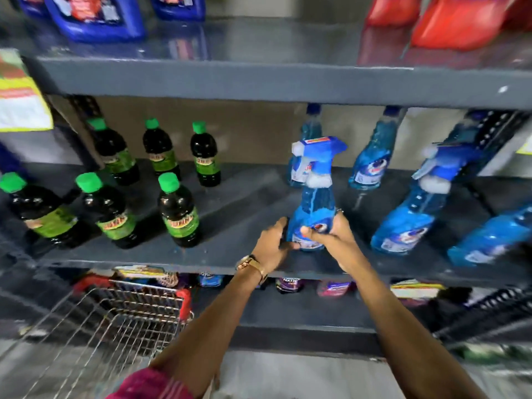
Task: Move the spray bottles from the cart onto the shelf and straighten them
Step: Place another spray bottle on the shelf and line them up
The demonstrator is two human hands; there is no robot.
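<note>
A blue spray bottle (315,203) with a blue-and-white trigger head stands upright near the front of the grey middle shelf (236,254). My right hand (331,234) is wrapped around its lower body. My left hand (273,243), wearing a gold watch, touches the bottle's left side with fingers apart. Two more blue spray bottles (370,159) stand at the back of the shelf, and others (408,217) stand to the right. The wire cart (121,318) is at lower left; I see no bottles in its visible part.
Several dark bottles with green caps (178,211) fill the left half of the same shelf. Blue jugs (95,15) and red packs (454,18) sit on the shelf above. Assorted packets (334,287) lie on the shelf below.
</note>
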